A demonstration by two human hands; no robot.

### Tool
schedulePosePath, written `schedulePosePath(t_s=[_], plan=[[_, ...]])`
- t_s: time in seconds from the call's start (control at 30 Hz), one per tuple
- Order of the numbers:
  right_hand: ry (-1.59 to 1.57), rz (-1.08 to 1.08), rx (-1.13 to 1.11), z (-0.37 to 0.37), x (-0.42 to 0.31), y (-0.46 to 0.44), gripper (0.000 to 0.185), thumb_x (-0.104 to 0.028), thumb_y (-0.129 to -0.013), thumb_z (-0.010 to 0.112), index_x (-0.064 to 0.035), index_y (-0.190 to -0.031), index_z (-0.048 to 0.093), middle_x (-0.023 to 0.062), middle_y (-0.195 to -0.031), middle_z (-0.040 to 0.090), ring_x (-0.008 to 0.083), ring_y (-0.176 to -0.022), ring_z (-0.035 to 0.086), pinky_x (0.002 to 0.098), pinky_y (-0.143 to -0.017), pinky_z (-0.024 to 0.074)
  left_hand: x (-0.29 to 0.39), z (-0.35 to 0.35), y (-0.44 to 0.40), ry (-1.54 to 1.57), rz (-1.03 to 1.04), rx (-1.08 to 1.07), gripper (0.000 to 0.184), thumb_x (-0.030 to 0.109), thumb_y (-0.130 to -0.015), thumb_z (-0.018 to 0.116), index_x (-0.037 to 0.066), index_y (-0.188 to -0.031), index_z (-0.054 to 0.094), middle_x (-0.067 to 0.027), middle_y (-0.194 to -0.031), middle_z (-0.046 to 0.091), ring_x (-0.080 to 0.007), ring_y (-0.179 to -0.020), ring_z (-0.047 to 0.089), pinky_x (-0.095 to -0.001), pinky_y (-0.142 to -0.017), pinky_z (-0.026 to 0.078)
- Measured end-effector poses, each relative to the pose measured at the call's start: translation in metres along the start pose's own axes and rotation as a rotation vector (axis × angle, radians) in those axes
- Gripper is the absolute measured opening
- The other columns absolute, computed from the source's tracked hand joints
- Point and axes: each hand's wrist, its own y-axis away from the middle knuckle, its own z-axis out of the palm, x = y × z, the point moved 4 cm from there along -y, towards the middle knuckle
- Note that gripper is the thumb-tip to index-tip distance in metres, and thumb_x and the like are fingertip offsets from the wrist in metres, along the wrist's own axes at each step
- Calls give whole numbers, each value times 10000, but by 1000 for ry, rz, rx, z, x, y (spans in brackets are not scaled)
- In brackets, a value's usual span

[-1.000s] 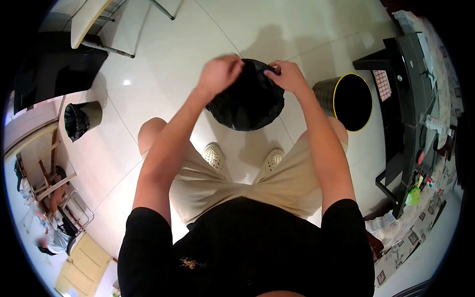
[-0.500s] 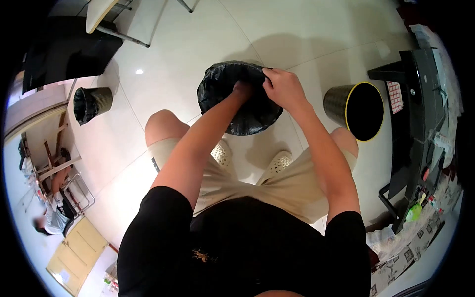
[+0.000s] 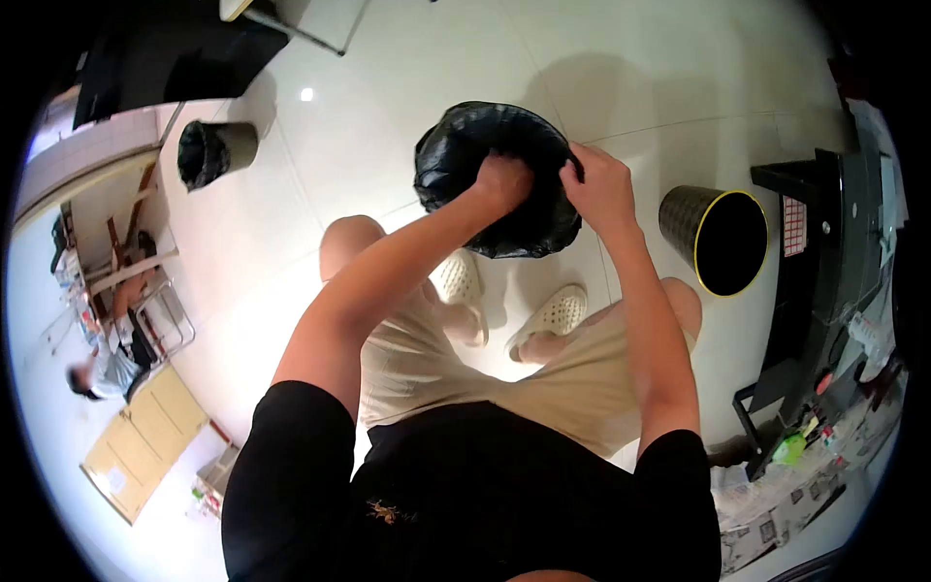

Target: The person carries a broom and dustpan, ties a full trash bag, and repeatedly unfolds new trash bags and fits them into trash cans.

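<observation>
A black garbage bag is spread round and wide open above the floor in front of me, its edge turned outward. It hides whatever container may be under it. My left hand is inside the bag's mouth, near its middle, with the fingers bent down into the dark and mostly hidden. At the bag's right edge, my right hand pinches the rim between thumb and fingers.
A black bin with a yellow rim stands to the right, beside a black desk. A smaller lined bin is at the left. My light clogs are below the bag. Farther left, a person sits near a yellow door.
My left hand has come up and shows more clearly inside the bag's mouth. My right hand stays on the rim. The view has shifted, moving the bag rightward in the picture.
</observation>
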Motion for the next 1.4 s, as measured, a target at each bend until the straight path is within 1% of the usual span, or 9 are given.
schedulePosePath(t_s=[0.13, 0.23, 0.37, 0.5, 0.6, 0.8, 1.03, 1.3, 1.4], plan=[[-64, 117, -50, -23, -51, 17, 135, -126, -839, 635, -9, -907, 628, 172, -822, 660, 373, -755, 642, 457, -697, 512, 7, -58, 123, 45, 63, 471, 177, 150, -858, 547, 96, -936, 697, -86, -910, 681, -261, -914, 648, -400, -841, 475], [-62, 211, -104, -53, -95, 33, 141, -142, -829, 653, -12, -872, 618, 164, -742, 635, 358, -696, 631, 445, -669, 503, 1, -118, 236, 472, -36, 629, 195, 169, -924, 575, 94, -1075, 672, -93, -945, 665, -288, -917, 634, -381, -803, 483], [-79, 222, -122, -91, -173, 48, 155, -148, -809, 680, -18, -858, 612, 145, -659, 599, 335, -635, 614, 420, -631, 492, -7, -133, 396, 917, -343, 525, 186, 149, -930, 573, 88, -1070, 678, -126, -981, 687, -349, -898, 631, -436, -758, 502], [34, 131, -96, -120, -250, 58, 178, -143, -791, 707, -8, -876, 626, 122, -637, 598, 303, -595, 626, 388, -614, 495, -3, -135, 547, 1072, -546, 561, 217, 210, -958, 537, 87, -1092, 655, -181, -955, 682, -392, -886, 651, -477, -770, 513], [-126, 334, -150, -111, -287, 60, 194, -109, -819, 707, 27, -940, 643, 103, -678, 644, 226, -579, 657, 350, -566, 552, -4, -123, 636, 1271, -775, 558, 229, 210, -951, 582, 53, -1077, 692, -183, -913, 704, -344, -813, 677, -424, -775, 532], [-371, 548, -244, -33, -393, 19, 296, -61, -876, 684, 94, -1106, 580, 163, -852, 669, 233, -624, 682, 358, -573, 630, -63, -75, 724, 1543, -845, 724, 235, 188, -966, 585, 31, -1120, 668, -169, -914, 715, -276, -807, 694, -373, -739, 550], [-272, 601, -208, 96, -485, -61, 320, -72, -873, 697, 105, -1106, 568, 183, -896, 662, 258, -619, 685, 362, -562, 628, -166, -78, 818, 1810, -906, 989, 235, 182, -1001, 562, 25, -1155, 645, -100, -888, 707, -151, -790, 661, -301, -732, 537], [-345, 746, -179, 242, -532, -180, 288, -69, -850, 709, 101, -1021, 550, 213, -885, 637, 311, -619, 682, 402, -589, 640, -252, -53, 833, 1924, -1135, 1018, 233, 197, -1008, 556, 38, -1151, 648, -86, -902, 715, -139, -819, 677, -283, -730, 533], [-380, 811, -133, 315, -521, -229, 255, -58, -841, 692, 109, -1001, 584, 216, -859, 659, 307, -589, 683, 383, -557, 634, -276, -49, 802, 2011, -1216, 879, 253, 209, -1018, 555, 14, -1156, 637, -81, -918, 702, -136, -828, 658, -276, -753, 525]])
